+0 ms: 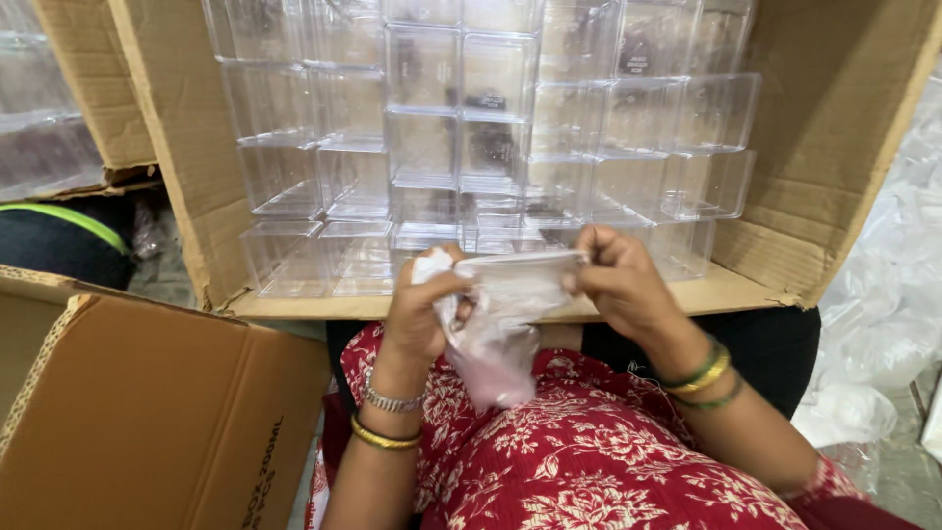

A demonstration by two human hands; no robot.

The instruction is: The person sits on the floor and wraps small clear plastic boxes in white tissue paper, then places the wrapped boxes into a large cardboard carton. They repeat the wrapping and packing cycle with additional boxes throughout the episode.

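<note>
head view: the left hand [417, 314] and right hand [618, 285] are each pinching one end of a clear plastic box [518, 280], held above the lap with a thin plastic bag [491, 358] hanging under it. bagging is looking half done. behind, an open cardboard carton [186, 147] is holding stacked clear boxes [471, 118].

thin clear plastic bag [496, 329], crumpled, above lap

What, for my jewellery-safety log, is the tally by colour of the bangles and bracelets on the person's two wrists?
Thin green bangles: 2
Gold metal bangles: 2
Silver chain bracelet: 1
Total: 5
</note>
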